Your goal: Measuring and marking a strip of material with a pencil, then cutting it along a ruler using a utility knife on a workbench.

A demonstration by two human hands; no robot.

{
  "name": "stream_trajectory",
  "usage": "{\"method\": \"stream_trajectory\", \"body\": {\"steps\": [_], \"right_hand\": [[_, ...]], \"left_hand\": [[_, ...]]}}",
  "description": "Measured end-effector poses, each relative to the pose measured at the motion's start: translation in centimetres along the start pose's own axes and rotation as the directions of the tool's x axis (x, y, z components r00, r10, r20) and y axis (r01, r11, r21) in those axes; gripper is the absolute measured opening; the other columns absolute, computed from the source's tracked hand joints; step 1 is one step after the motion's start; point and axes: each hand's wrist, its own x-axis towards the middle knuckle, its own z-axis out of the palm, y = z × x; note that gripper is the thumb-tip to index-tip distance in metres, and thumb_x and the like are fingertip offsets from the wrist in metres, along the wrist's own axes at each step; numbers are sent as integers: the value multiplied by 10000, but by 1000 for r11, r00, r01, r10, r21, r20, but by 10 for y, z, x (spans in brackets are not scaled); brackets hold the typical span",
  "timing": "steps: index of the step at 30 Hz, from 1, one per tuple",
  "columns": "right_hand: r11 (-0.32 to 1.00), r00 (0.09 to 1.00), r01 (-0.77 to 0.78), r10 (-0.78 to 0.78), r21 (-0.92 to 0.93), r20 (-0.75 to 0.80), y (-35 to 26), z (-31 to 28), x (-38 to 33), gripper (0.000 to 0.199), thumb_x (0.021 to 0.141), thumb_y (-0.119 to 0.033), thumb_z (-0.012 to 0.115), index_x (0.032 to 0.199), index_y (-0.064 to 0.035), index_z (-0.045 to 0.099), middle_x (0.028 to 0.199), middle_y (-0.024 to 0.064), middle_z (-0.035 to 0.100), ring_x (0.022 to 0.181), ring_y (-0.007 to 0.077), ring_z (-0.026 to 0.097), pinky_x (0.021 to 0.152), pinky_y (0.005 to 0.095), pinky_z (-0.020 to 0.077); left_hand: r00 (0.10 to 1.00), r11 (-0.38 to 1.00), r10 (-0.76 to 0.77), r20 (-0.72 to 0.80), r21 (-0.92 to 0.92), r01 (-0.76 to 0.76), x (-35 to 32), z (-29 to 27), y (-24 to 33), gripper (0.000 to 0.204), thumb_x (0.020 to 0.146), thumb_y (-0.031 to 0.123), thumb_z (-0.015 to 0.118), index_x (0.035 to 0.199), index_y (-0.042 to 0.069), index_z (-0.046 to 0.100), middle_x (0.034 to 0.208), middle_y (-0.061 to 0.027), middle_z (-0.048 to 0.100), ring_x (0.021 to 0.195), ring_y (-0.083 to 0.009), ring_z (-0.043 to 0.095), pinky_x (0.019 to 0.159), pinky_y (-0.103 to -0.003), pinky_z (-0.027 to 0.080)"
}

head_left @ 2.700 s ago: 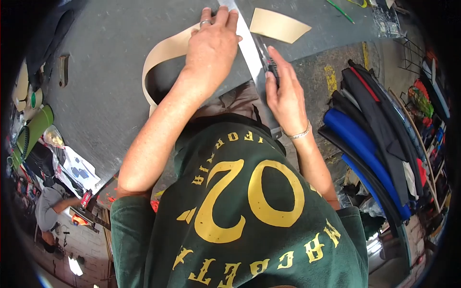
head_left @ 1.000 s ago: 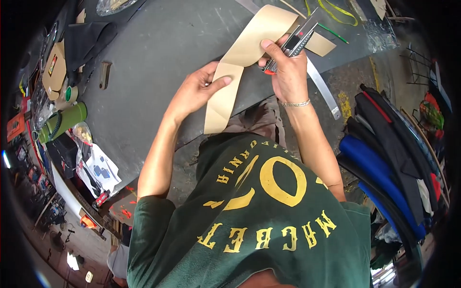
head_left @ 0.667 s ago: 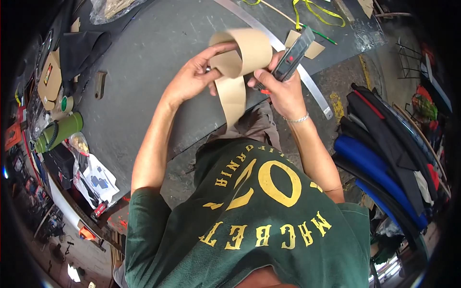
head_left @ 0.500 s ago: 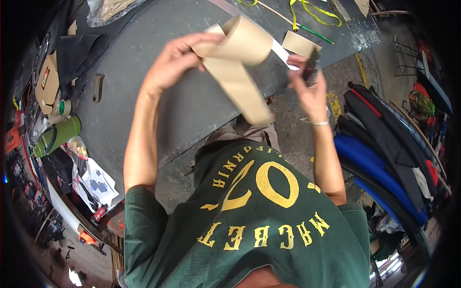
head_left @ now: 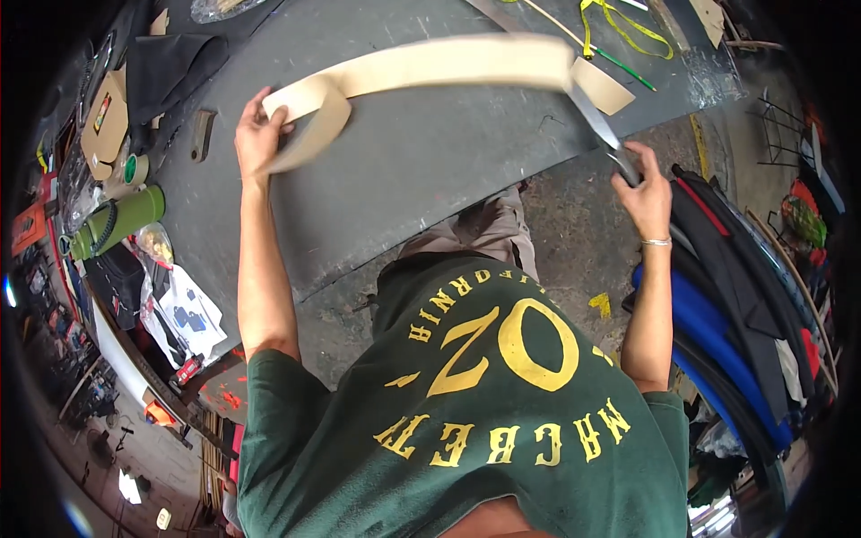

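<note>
My left hand grips one end of a long tan paper-like strip between thumb and fingers. Near that hand part of the strip loops and hangs down, while its length stretches rightward above the dark worktable. In my right hand is a knife with a dark handle and a long pale blade. The blade points up and left, its tip by the strip's right end; motion blur hides whether they touch. A small tan rectangular piece lies just beyond the blade.
Toward the far right lie a green pencil and a yellow measuring tape. A dark oblong block rests on the left, near black fabric and a green roll. Black and blue material is heaped at right.
My hands have spread apart, left hand leftward and right hand rightward and lower. The curled strip has opened out into a long band, and the knife's blade now shows more plainly.
</note>
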Motion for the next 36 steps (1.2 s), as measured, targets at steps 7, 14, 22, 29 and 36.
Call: {"method": "stream_trajectory", "body": {"steps": [7,14,22,29,36], "right_hand": [[996,986,46,-58,-81,-158,18,-18,-29,334,807,-254,846,823,-48,583,657,103,561,559,211,522,587,326,481],[988,926,97,-45,120,-375,-22,0,-50,174,890,-116,790,901,-35,636,716,2,586,666,91,525,633,269,472],[903,931,319,-355,289,83,-102,74,-100,345,608,-184,915,796,-88,642,709,82,635,655,284,645,636,371,498],[991,972,111,-125,80,197,-85,99,-104,425,706,-331,926,841,-50,637,775,113,651,704,334,647,641,396,513],[993,990,116,-119,36,78,-103,90,-34,323,863,-281,824,940,-4,677,927,196,688,859,375,692,747,398,545]], "left_hand": [[994,988,-108,28,-109,111,-25,-1,6,517,954,69,685,1436,-12,515,1002,-47,695,686,-69,625,611,-208,528],[970,939,-205,134,-252,233,-51,5,6,471,967,50,673,1412,-11,530,934,-36,693,662,-57,607,600,-190,525],[955,936,-267,130,-202,289,-108,-1,-16,477,987,73,680,1430,-5,520,949,-36,691,692,-67,610,622,-205,526],[945,945,-326,10,24,326,-137,-14,-12,528,963,150,737,1441,34,544,880,-7,653,674,-62,602,597,-219,507],[970,589,214,-112,808,-36,-158,12,1,449,944,253,730,1323,49,604,1309,-201,557,1194,-379,548,972,-474,487]]}}
